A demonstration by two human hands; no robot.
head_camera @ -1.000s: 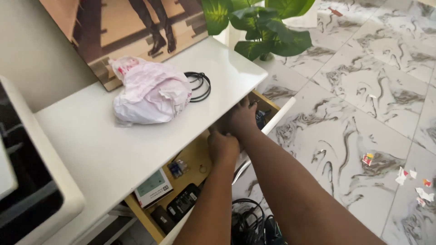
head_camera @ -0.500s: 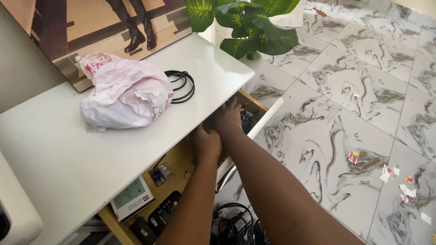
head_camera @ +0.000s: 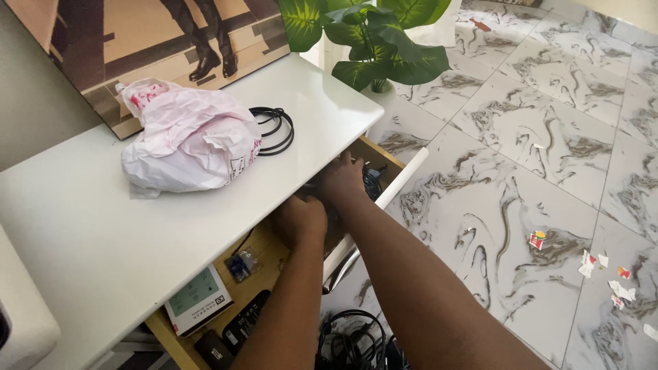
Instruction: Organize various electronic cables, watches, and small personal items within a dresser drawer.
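Both hands are deep in the open wooden drawer under the white tabletop. The left hand lies knuckles-up near the drawer's middle, fingers curled down onto something dark beneath it; whether they actually grip it cannot be told. The right hand reaches further toward the drawer's far end, fingertips hidden under the tabletop's edge, so its hold cannot be told either. To rummage well here, it seems wise to work by touch with slow fingers and keep the wrists low (the tabletop overhangs most of the drawer).

Going from the drawer's near end toward the hands: a black flat device, a white box with a pale green face, a small clear packet with blue bits, then the hands, and just past the right hand a dark tangle of cable at the far end.

Above the drawer on the tabletop sit a crumpled pink-and-white plastic bag and, touching its right side, a coiled black cable.
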